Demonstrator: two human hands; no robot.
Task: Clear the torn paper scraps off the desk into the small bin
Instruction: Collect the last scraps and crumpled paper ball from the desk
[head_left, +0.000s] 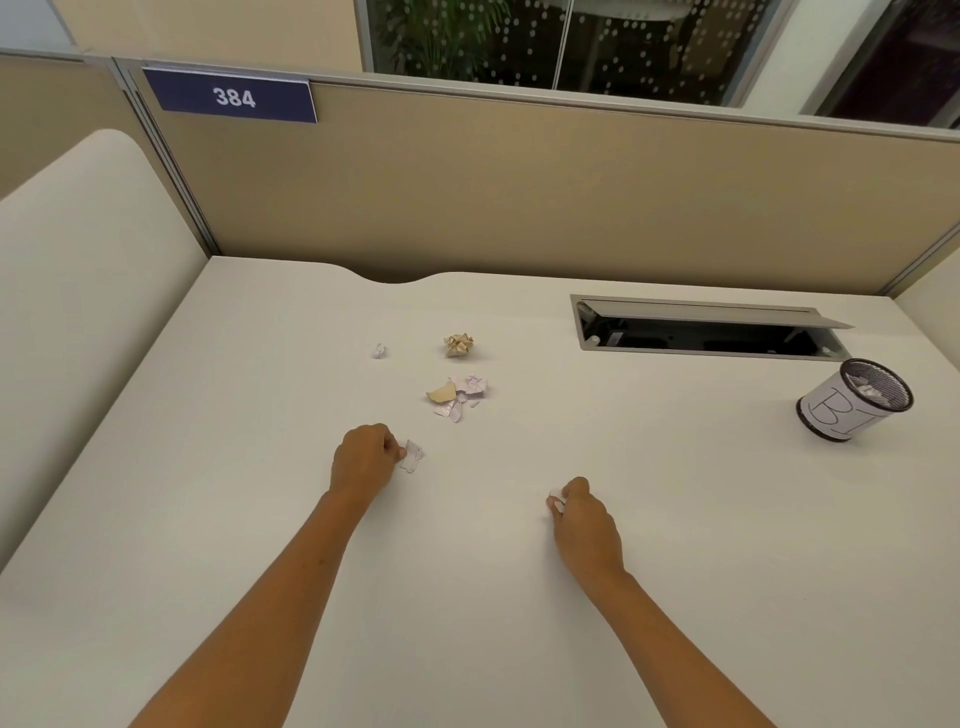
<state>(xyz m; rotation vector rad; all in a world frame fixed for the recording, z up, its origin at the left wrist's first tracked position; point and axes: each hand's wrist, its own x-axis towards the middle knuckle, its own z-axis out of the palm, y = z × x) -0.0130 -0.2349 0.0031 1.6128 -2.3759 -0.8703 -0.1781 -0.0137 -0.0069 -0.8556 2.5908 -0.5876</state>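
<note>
My left hand (363, 460) pinches a white paper scrap (413, 456) at the middle of the white desk (675, 519). My right hand (584, 519) pinches a small white scrap (555, 500) nearer the front. Beyond the hands lies a pile of pink and tan torn scraps (458, 397). Behind it sit a crumpled tan paper ball (458, 345) and a tiny white scrap (380, 351). The small mesh bin (852, 402), wrapped in white paper with hand-drawn letters, stands at the far right and holds some scraps.
An open cable hatch (706, 330) with a raised grey lid is set into the desk behind the bin. Beige partition panels (519, 187) wall the back and left, with a blue sign reading 384 (234, 97).
</note>
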